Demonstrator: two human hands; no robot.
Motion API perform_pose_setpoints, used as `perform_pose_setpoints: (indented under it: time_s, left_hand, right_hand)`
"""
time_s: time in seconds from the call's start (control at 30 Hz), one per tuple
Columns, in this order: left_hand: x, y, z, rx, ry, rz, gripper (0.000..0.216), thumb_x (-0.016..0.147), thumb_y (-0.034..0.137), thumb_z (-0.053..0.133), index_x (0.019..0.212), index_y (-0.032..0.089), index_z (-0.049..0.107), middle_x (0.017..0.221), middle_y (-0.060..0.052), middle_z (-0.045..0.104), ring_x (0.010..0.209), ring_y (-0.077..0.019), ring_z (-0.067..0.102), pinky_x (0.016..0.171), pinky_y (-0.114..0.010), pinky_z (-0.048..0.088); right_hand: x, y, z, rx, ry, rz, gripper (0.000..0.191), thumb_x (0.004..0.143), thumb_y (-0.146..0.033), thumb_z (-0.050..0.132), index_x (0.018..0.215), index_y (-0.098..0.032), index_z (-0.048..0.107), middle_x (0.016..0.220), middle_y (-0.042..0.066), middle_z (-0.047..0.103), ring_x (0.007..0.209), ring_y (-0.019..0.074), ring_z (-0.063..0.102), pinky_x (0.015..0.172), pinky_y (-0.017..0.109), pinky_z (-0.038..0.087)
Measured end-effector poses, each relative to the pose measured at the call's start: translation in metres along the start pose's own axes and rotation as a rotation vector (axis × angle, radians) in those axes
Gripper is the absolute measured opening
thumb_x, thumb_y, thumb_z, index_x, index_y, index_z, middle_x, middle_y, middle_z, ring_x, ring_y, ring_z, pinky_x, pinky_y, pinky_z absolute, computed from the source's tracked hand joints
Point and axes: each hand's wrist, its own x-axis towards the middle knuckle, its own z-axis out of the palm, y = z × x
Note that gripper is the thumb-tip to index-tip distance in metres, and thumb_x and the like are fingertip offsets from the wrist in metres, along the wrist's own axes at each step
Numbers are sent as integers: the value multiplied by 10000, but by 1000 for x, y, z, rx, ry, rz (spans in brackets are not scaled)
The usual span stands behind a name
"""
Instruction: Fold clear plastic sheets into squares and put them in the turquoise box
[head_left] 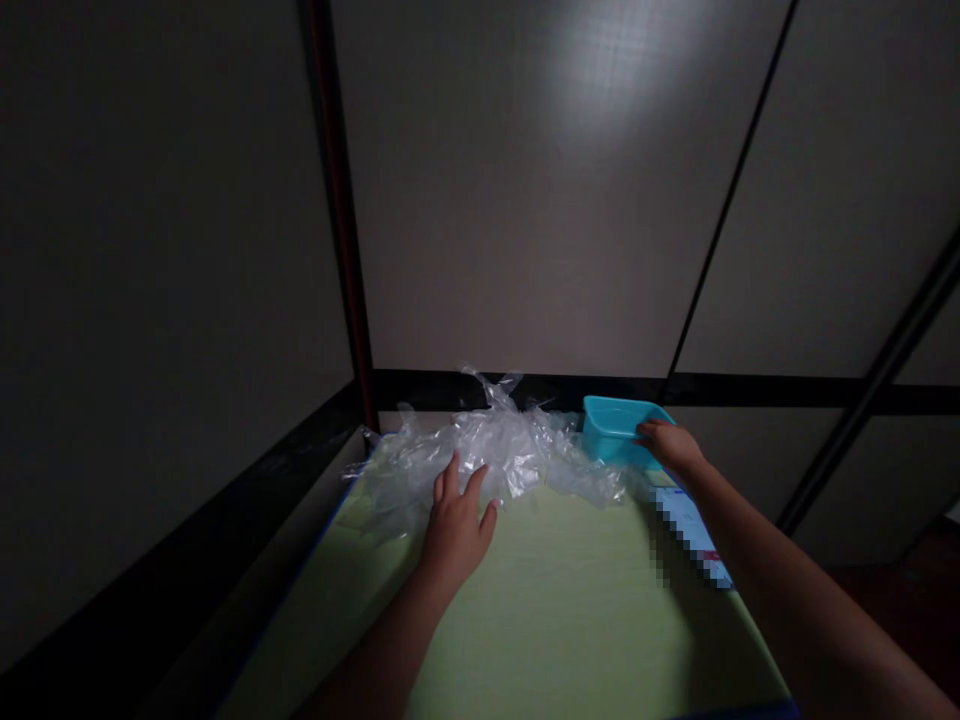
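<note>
My left hand [459, 525] is open, fingers spread, at the near edge of a heap of crumpled clear plastic bags [502, 440]. Whether its fingertips touch the plastic I cannot tell. At the far right corner of the table, my right hand [670, 445] grips the near right rim of a turquoise plastic tub [619, 450]. The tub stands upright beside the right end of the plastic heap. Its inner floor is mostly hidden from this angle.
The table has a pale green top [555, 600] with a blue edge. A flat white and blue printed item [686, 530], partly pixelated, lies on its right side under my right forearm. Grey panels [525, 220] with dark strips rise behind the table and at the left.
</note>
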Motion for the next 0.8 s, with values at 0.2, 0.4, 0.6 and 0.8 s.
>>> perform_pose_setpoints:
  time_s: [0.2,0.4,0.6,0.8]
  left_hand:
    - [1,-2,-3,33,2,-92,458,801,249,512,1248,171,444,1385,-169,237,1212,-346,326,953,-470,345]
    - [5,-14,-3,-28,69,-221,520,812,280,501,1284,100,381,1326,-222,304,1210,-363,345,949,-486,350]
    - [20,-12,-26,-682,312,-207,421,758,269,565,1166,184,503,1103,-96,544,885,-191,570,901,-368,411]
    - [37,-31,-73,-1809,451,-612,489,788,481,415,1046,99,580,1086,-170,594,918,-201,598,785,-298,484]
  right_hand:
    - [-5,16,13,138,29,-63,291,841,-291,459,1029,-148,627,1098,134,569,960,236,536,806,303,384]
    - [-6,13,17,147,178,-72,486,781,-442,534,1178,-161,539,1284,168,428,1174,306,385,949,444,292]
    - [-40,-55,5,460,545,-127,395,830,-441,445,1117,-187,544,1213,144,469,1150,275,412,939,447,345]
    - [-89,-178,-18,861,293,-469,605,738,-419,608,1271,-206,415,1301,120,407,1236,262,322,1017,430,264]
